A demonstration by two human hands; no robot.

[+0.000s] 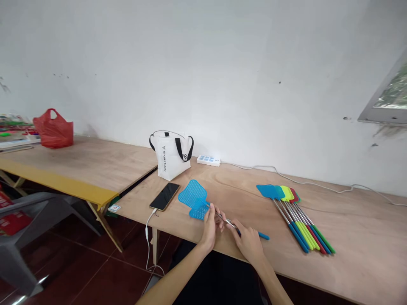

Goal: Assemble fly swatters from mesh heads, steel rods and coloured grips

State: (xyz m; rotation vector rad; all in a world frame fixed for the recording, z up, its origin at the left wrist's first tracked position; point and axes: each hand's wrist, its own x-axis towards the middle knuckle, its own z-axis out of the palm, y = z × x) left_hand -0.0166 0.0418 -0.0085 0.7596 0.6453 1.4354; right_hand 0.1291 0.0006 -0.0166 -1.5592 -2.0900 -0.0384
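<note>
A blue fly swatter [194,199] lies on the plywood table [349,237], its mesh head pointing away from me. My left hand [210,226] pinches the metal shaft just below the head. My right hand [248,243] is closed around the shaft near the blue handle, whose tip pokes out to the right. A row of several fly swatters [295,216] in blue, yellow, red and green lies side by side to the right, well apart from both hands.
A phone [164,196] on a white cable lies left of the swatter. Behind it stand a white tote bag [171,159] and a power strip [208,160]. A second table [79,165] at left carries a red plastic bag [53,129]. A grey chair [28,220] stands at the lower left.
</note>
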